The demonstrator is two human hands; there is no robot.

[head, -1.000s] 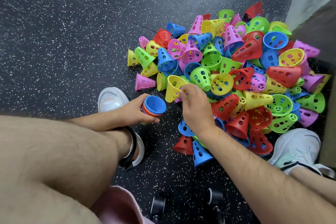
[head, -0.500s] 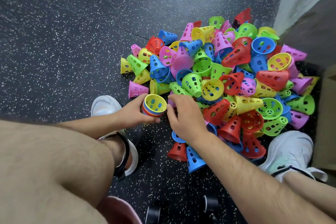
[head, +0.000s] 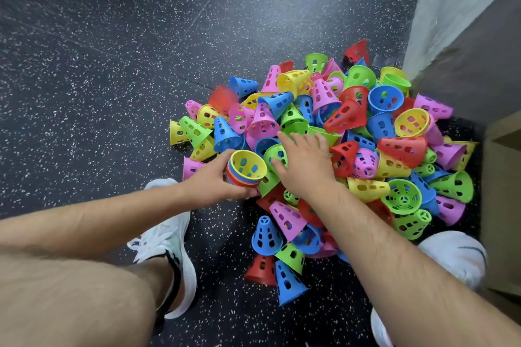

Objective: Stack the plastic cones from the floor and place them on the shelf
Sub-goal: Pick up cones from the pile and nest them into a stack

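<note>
Crouching figure seen from above; bare forearms and one knee fill the lower frame.

Left hand (head: 214,182): fingers and thumb curled round the side of a nested stack of cones (head: 239,177). The stack's mouth tilts up toward the camera. Innermost is a yellow cone (head: 249,165), with red and blue rims layered under it. The stack is at the near-left edge of the heap, low over the floor (head: 84,65); cannot tell whether it touches down.

Right hand (head: 306,169): palm down on the heap, fingers spread and nearly straight, tips resting on green cones. Thumb lies against a green cone (head: 277,151) just beside the held stack.

Pile of loose cones (head: 389,146): perforated plastic in pink, yellow, green, blue and red, lying at all angles, some mouth up, some on their sides. It sits on dark speckled flooring, close against a grey wall (head: 451,22). A tan wooden panel (head: 504,191) stands at the right edge.

Near side of the pile: a small blue cone (head: 265,234) upright on its wide end, with a red cone (head: 260,267) and a second blue cone (head: 289,282) just below it.

White shoes flank the heap: left shoe (head: 166,245) and right shoe (head: 454,256).
</note>
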